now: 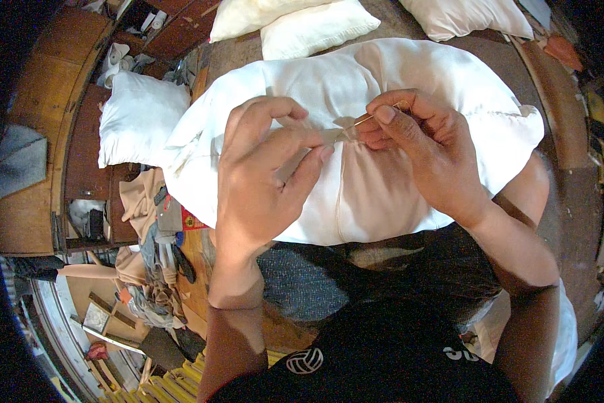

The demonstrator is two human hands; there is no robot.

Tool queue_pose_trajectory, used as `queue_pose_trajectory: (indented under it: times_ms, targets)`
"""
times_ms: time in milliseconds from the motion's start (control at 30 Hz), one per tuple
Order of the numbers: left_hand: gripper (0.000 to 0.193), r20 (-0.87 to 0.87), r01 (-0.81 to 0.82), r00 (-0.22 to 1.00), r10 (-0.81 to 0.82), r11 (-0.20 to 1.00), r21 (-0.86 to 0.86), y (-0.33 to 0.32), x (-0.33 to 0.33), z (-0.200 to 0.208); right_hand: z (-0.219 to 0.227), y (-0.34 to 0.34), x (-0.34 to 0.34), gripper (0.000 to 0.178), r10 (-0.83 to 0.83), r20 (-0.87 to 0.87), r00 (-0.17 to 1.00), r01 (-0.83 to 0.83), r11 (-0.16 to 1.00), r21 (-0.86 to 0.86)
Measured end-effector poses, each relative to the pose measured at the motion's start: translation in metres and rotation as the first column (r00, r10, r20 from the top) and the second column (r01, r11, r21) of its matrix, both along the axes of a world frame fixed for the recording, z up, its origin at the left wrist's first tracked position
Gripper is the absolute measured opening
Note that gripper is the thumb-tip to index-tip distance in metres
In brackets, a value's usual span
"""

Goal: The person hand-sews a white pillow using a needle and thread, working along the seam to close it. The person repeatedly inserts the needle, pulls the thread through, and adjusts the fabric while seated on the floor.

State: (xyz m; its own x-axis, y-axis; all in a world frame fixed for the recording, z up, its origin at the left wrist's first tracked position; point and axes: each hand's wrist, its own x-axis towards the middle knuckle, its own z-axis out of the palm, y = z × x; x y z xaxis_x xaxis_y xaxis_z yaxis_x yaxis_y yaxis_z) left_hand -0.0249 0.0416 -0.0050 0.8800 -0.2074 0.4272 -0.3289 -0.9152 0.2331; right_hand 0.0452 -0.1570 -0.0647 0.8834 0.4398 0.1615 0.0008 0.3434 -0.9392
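A large white satiny pillow (389, 195) lies across my lap, with a seam running down its middle. Thumb and fingers of my right hand (429, 141) pinch a thin golden needle (363, 121), which slants down and left toward the middle of the cloth. Just left of the needle's tip, my left hand (265, 164) is closed at thumb and index finger on what appears to be a raised fold of the pillow's fabric. Its other fingers are curled above. Whether thread runs from the needle is too fine to make out.
Two cream pillows (319, 28) lie at the far side, another (473, 17) at the far right. One more white pillow (144, 117) rests at the left, by a brown wooden cabinet (83, 151). Crumpled clothes and cloths (155, 269) are heaped at the lower left.
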Motion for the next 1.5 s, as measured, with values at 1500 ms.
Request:
queue_pose_trajectory:
  times_ms: [1500]
  targets:
    - [0.012, -0.062, 0.042, 0.997, -0.048, 0.995, -0.089, 0.003, -0.002, -0.007, -0.005, -0.004, 0.005, 0.027, 0.133, -0.068, 0.989, -0.136, 0.99, -0.041]
